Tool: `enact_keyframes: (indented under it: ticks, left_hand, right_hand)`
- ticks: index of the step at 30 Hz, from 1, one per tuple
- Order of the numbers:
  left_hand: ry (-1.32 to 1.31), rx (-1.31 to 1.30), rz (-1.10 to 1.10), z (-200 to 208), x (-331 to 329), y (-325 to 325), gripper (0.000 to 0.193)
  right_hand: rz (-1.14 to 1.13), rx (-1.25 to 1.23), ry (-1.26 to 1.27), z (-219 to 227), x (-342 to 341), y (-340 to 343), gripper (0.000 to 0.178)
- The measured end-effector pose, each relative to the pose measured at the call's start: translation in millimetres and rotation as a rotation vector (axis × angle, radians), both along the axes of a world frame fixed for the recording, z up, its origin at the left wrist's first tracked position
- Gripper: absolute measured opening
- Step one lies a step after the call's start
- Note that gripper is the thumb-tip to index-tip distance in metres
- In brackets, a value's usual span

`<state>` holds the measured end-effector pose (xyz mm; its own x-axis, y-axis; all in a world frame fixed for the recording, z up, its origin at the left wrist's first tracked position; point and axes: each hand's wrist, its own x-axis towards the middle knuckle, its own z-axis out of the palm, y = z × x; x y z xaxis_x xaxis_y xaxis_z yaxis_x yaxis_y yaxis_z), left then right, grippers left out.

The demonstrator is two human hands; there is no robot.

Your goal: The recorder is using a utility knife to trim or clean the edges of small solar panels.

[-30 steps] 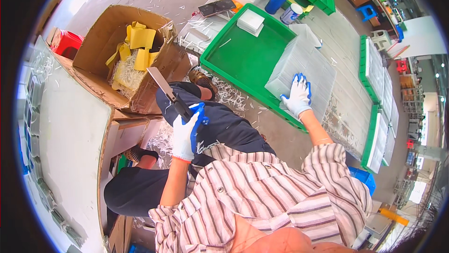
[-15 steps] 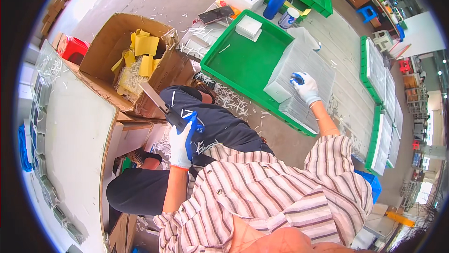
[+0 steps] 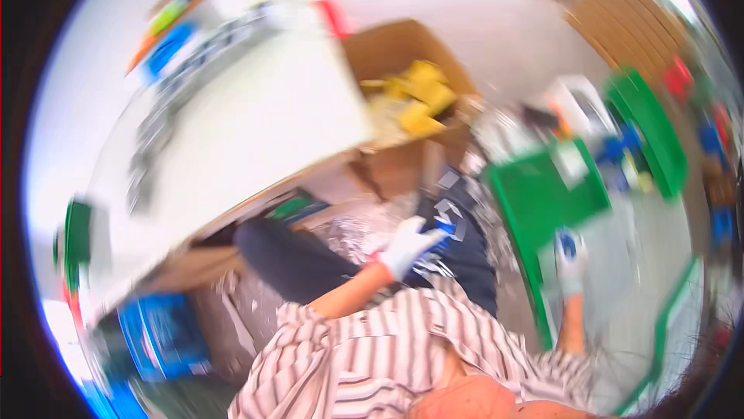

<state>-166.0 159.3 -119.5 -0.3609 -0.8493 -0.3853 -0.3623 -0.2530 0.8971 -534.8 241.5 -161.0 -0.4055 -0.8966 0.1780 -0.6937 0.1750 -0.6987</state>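
Note:
My left hand [image 3: 409,248], in a white glove with blue-coated fingers, is over my dark-trousered thigh. Its fingers seem closed round the lower end of a long flat tool [image 3: 432,162], pale and blade-like at the top; motion blur hides the grip. My right hand [image 3: 571,262], gloved the same way, is over pale, flat stacked pieces [image 3: 604,245] at the near right side of a green tray [image 3: 535,175]. Smearing hides how its fingers are set. A white block of pieces [image 3: 571,165] lies in the tray's far corner.
A cardboard box [image 3: 418,39] with yellow scraps [image 3: 426,94] stands ahead. On the left is a white table [image 3: 263,125], with a blue container [image 3: 163,334] below. A white foam box [image 3: 585,105] and another green tray [image 3: 659,140] are at far right. Shreds litter the floor.
The view has swung left, so the box, tray and both hands sit further right in the picture, and the white table shows more. Everything is blurred; my right hand remains by the stacks.

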Motion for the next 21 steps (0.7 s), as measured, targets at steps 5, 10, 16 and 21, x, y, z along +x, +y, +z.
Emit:
enact_keyframes:
  ticks: [5, 10, 16, 21]
  left_hand:
    - [0.157, -0.152, 0.103, -27.5, 3.0, 10.6, 0.036]
    - [0.04, -0.362, 0.17, -5.9, 50.5, 15.2, 0.029]
    - [-0.339, -0.398, -0.145, 64.4, 169.4, -3.4, 0.037]
    - [0.399, -0.553, 0.761, 100.9, 350.1, -60.8, 0.036]
  right_hand:
    - [0.644, 0.111, -0.879, 25.8, 137.8, -70.0, 0.048]
    - [1.31, 0.469, -0.907, 76.4, 250.9, -127.0, 0.065]
    - [1.498, 0.14, -0.819, 81.7, 336.0, -156.3, 0.022]
    - [1.185, 0.136, -1.027, 104.4, 367.4, -190.8, 0.009]
